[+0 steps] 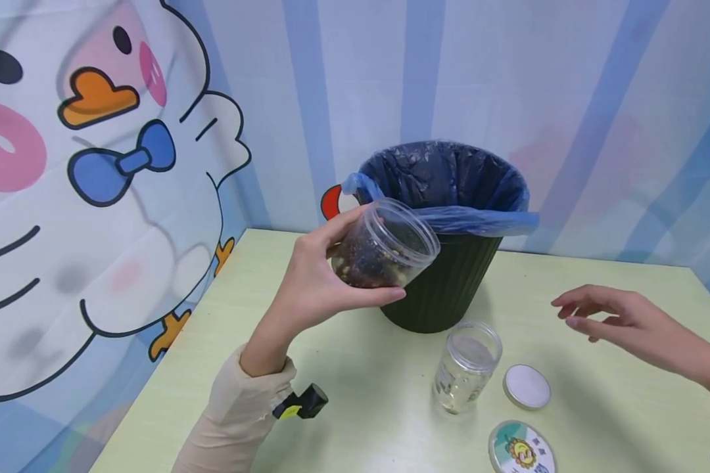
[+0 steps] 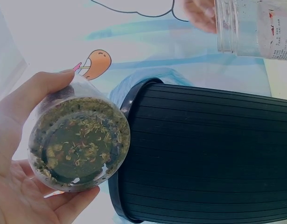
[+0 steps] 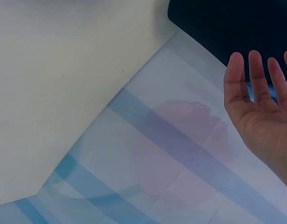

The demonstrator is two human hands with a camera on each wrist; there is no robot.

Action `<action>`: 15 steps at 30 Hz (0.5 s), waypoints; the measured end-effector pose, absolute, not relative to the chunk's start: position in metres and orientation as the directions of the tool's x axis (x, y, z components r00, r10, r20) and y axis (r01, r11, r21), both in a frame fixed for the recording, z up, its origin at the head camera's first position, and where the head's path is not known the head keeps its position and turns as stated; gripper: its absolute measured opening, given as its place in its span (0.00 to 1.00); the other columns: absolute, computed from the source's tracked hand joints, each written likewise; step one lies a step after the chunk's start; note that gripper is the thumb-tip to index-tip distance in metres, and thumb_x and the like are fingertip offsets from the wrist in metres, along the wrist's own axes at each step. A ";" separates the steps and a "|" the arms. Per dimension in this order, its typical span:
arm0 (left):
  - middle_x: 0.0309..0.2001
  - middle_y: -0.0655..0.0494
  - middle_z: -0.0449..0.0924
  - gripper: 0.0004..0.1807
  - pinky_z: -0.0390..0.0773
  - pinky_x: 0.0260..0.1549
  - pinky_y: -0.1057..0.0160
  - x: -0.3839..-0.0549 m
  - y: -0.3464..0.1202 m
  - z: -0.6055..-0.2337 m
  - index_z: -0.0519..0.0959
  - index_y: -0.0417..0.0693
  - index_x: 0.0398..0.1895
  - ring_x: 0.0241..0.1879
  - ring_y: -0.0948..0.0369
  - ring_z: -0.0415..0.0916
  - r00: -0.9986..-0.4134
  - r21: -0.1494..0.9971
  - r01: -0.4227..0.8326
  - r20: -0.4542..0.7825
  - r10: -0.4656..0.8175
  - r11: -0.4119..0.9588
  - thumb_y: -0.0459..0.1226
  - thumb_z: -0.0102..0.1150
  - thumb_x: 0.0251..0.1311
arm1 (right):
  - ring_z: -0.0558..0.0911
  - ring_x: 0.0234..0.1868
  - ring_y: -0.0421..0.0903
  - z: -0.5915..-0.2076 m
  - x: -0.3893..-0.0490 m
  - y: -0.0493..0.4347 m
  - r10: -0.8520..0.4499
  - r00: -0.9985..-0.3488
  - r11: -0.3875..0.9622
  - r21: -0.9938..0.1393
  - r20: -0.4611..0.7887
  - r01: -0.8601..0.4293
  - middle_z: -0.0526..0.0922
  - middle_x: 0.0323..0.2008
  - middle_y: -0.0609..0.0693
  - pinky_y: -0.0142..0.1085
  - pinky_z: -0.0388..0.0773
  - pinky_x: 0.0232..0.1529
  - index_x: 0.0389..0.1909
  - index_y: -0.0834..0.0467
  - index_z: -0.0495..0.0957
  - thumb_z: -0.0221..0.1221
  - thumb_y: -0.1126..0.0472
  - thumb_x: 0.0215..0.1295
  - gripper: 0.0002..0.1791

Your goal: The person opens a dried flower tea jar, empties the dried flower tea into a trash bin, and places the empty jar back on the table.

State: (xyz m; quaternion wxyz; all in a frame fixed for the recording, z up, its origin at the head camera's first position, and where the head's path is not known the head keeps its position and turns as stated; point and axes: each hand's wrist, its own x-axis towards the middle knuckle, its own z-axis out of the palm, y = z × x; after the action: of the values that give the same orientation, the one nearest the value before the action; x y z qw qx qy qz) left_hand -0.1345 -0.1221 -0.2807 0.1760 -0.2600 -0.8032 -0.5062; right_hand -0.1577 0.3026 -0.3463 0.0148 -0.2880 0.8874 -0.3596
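My left hand [image 1: 316, 276] grips a clear plastic jar [image 1: 384, 246] around its side, tilted with its mouth toward the right, in front of the bin's rim. Dark, bitty contents lie inside; through the jar's base [image 2: 80, 142] in the left wrist view, yellowish flakes and dark liquid or grounds show. Behind it stands a black ribbed trash bin [image 1: 444, 289] lined with a blue bag [image 1: 479, 220]. Off to the right, my right hand [image 1: 633, 322] hovers above the table with loosely bent fingers and holds nothing. In the right wrist view its fingers [image 3: 260, 79] are spread.
A second clear jar [image 1: 467, 368] stands uncapped in front of the bin. Beside it lie a plain pale lid [image 1: 527, 387] and a lid with a printed sunflower [image 1: 522, 450]. The light table [image 1: 355, 394] backs onto a striped cartoon cloth [image 1: 260, 98].
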 end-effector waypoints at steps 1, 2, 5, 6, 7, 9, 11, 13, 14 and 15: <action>0.57 0.65 0.77 0.50 0.80 0.48 0.57 -0.135 -0.122 -0.281 0.71 0.56 0.70 0.53 0.64 0.75 -0.803 0.722 0.596 0.546 0.239 0.351 0.40 0.85 0.37 | 0.82 0.41 0.37 -0.343 -0.161 0.303 -0.515 -0.837 0.571 -0.654 0.185 -0.496 0.83 0.45 0.40 0.35 0.80 0.31 0.55 0.56 0.78 0.58 0.68 0.71 0.14; 0.57 0.65 0.77 0.50 0.80 0.48 0.57 -0.135 -0.122 -0.281 0.71 0.56 0.70 0.53 0.64 0.75 -0.802 0.722 0.597 0.547 0.239 0.350 0.40 0.85 0.37 | 0.82 0.41 0.37 -0.341 -0.165 0.303 -0.506 -0.842 0.570 -0.659 0.188 -0.490 0.82 0.46 0.40 0.35 0.80 0.31 0.55 0.57 0.78 0.57 0.69 0.72 0.14; 0.57 0.64 0.77 0.50 0.80 0.48 0.57 -0.134 -0.122 -0.282 0.72 0.56 0.70 0.53 0.64 0.75 -0.801 0.722 0.598 0.549 0.239 0.347 0.40 0.85 0.36 | 0.82 0.42 0.36 -0.334 -0.173 0.302 -0.486 -0.849 0.577 -0.653 0.209 -0.491 0.81 0.47 0.38 0.36 0.81 0.31 0.55 0.58 0.78 0.56 0.68 0.72 0.13; 0.57 0.64 0.77 0.50 0.80 0.48 0.57 -0.135 -0.122 -0.283 0.71 0.56 0.70 0.53 0.64 0.75 -0.802 0.723 0.598 0.548 0.238 0.347 0.40 0.85 0.36 | 0.82 0.42 0.35 -0.333 -0.176 0.301 -0.475 -0.853 0.580 -0.652 0.216 -0.488 0.81 0.47 0.37 0.35 0.82 0.32 0.55 0.59 0.78 0.56 0.68 0.72 0.13; 0.57 0.64 0.77 0.50 0.80 0.48 0.57 -0.135 -0.122 -0.283 0.72 0.56 0.70 0.53 0.64 0.75 -0.802 0.724 0.597 0.548 0.237 0.347 0.40 0.85 0.36 | 0.82 0.42 0.35 -0.332 -0.178 0.301 -0.466 -0.857 0.584 -0.650 0.221 -0.485 0.81 0.47 0.36 0.35 0.82 0.32 0.55 0.59 0.78 0.56 0.69 0.72 0.13; 0.57 0.64 0.77 0.50 0.80 0.48 0.56 -0.134 -0.123 -0.284 0.72 0.56 0.70 0.53 0.63 0.75 -0.803 0.725 0.595 0.547 0.235 0.346 0.40 0.85 0.36 | 0.81 0.42 0.33 -0.328 -0.184 0.299 -0.452 -0.861 0.590 -0.647 0.231 -0.483 0.81 0.47 0.35 0.35 0.82 0.32 0.54 0.60 0.78 0.56 0.68 0.73 0.12; 0.56 0.63 0.77 0.50 0.80 0.47 0.56 -0.135 -0.123 -0.284 0.72 0.56 0.70 0.53 0.63 0.75 -0.804 0.727 0.594 0.546 0.234 0.344 0.40 0.85 0.36 | 0.81 0.42 0.32 -0.324 -0.188 0.297 -0.436 -0.868 0.592 -0.650 0.239 -0.476 0.81 0.46 0.35 0.33 0.82 0.33 0.54 0.61 0.77 0.55 0.67 0.74 0.12; 0.56 0.63 0.77 0.50 0.80 0.47 0.56 -0.135 -0.123 -0.284 0.72 0.56 0.70 0.53 0.63 0.75 -0.804 0.729 0.594 0.546 0.233 0.340 0.40 0.85 0.36 | 0.80 0.42 0.31 -0.318 -0.193 0.295 -0.418 -0.874 0.589 -0.658 0.248 -0.469 0.81 0.45 0.35 0.32 0.81 0.34 0.54 0.63 0.76 0.54 0.65 0.75 0.12; 0.57 0.63 0.77 0.50 0.80 0.47 0.56 -0.135 -0.123 -0.284 0.72 0.56 0.70 0.53 0.63 0.75 -0.804 0.731 0.595 0.547 0.234 0.335 0.40 0.85 0.36 | 0.80 0.42 0.31 -0.316 -0.195 0.294 -0.402 -0.881 0.587 -0.668 0.251 -0.458 0.81 0.45 0.35 0.31 0.81 0.34 0.54 0.63 0.76 0.53 0.64 0.76 0.12; 0.57 0.63 0.77 0.50 0.80 0.48 0.55 -0.135 -0.123 -0.284 0.72 0.56 0.70 0.53 0.63 0.75 -0.804 0.732 0.595 0.546 0.235 0.332 0.40 0.85 0.36 | 0.80 0.42 0.32 -0.313 -0.196 0.292 -0.385 -0.886 0.579 -0.681 0.256 -0.448 0.81 0.44 0.35 0.30 0.81 0.35 0.54 0.64 0.76 0.53 0.64 0.76 0.12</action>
State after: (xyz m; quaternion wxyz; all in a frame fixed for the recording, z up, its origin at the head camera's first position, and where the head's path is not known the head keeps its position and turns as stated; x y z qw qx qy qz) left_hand -0.1347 -0.1227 -0.2843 0.1742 -0.2602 -0.7972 -0.5161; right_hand -0.1964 0.2923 -0.3135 -0.0401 -0.2348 0.8876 -0.3941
